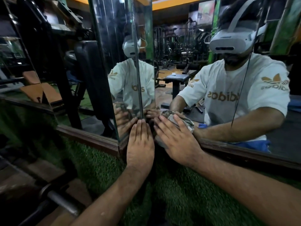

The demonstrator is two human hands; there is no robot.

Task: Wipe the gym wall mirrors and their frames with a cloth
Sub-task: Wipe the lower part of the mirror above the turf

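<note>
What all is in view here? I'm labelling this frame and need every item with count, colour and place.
Mirrors: several panels meeting at a corner, centre and right.
Frame: one, brown wood, along the mirrors' lower edge.
Cloth: one, grey-beige, bunched against the right mirror near the corner, under the right hand.
Artificial turf: green, on the wall below the frame.
Metal bar: one, grey, lower left.
Gym bench: one, black, seen in reflection.
Left hand: flat on the corner edge.
Right hand: fingers straight, pressing the cloth.
</note>
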